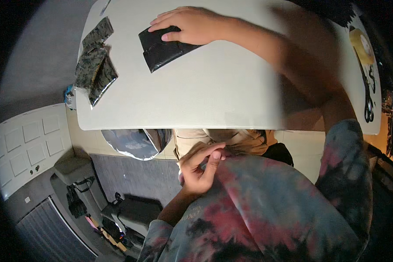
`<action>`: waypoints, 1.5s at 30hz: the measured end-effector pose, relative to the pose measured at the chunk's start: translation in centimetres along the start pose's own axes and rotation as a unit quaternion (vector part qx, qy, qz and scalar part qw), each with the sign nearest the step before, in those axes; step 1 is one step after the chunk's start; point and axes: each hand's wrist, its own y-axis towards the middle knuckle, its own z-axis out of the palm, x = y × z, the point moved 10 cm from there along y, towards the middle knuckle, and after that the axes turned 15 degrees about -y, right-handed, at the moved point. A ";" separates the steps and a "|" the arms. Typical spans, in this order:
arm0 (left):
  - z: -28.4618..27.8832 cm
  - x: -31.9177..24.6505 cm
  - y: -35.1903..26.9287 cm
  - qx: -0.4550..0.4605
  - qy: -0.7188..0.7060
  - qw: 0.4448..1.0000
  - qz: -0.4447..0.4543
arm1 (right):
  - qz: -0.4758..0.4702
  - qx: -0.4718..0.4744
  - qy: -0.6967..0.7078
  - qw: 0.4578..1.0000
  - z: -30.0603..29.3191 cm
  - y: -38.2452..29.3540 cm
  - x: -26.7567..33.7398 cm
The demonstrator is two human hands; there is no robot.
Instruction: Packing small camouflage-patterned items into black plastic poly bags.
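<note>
My right hand (190,28) rests palm down on a flat black plastic packet (163,54) on the white table (196,95), its thumb on top and its fingers over the far edge. The hand hides part of the packet. Below the table's near edge, at my lap, is my left hand (199,170), half curled, with a gap between thumb and fingers and nothing visible in it. Several dark, mottled packets in shiny clear wrap (96,64) lie at the table's left side.
On the table's right side are a roll of yellowish tape (362,46) and black-handled scissors (368,101). A dark fringed thing (337,11) lies at the top right. A grey plastic bag (134,144) sits below the near edge, left of a beige cloth or bag (190,136).
</note>
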 end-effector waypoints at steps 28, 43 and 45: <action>5.8 3.4 -1.6 0.231 0.036 0.971 -0.038 | 0.022 0.036 -0.006 0.999 0.0 -0.5 0.4; 2.1 2.6 0.8 -0.090 -0.182 0.978 -0.047 | 0.025 0.020 -0.006 0.999 -0.2 -0.6 0.3; 1.7 3.3 0.6 -0.132 -0.177 0.970 -0.100 | 0.035 0.022 -0.016 0.999 -0.3 -0.7 0.2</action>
